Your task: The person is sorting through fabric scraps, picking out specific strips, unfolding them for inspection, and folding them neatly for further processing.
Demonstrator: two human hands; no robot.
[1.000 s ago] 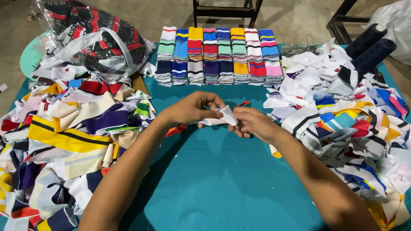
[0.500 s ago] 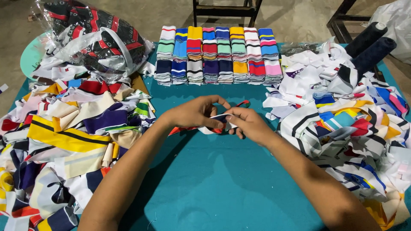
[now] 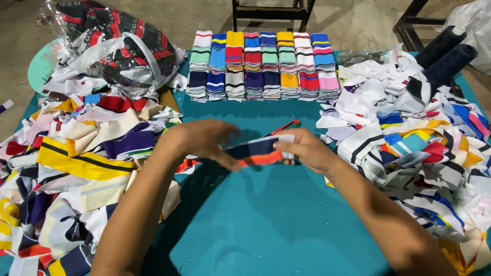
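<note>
Both of my hands hold one striped knit strip (image 3: pixel 258 150), navy with an orange edge and a white end, stretched flat between them above the teal table (image 3: pixel 266 225). My left hand (image 3: pixel 202 143) pinches its left end. My right hand (image 3: pixel 307 150) grips the white right end. A thin red strip (image 3: pixel 286 126) lies just behind my right hand.
Neat stacks of folded striped strips (image 3: pixel 263 64) line the far side. Loose fabric heaps cover the left (image 3: pixel 76 168) and right (image 3: pixel 424 138). A clear plastic bag of dark pieces (image 3: pixel 115 46) sits far left, two dark thread cones (image 3: pixel 445 53) far right.
My hands were bunched together over a small white folded piece; now they have drawn apart and the strip is pulled out flat, showing its navy and orange stripes.
</note>
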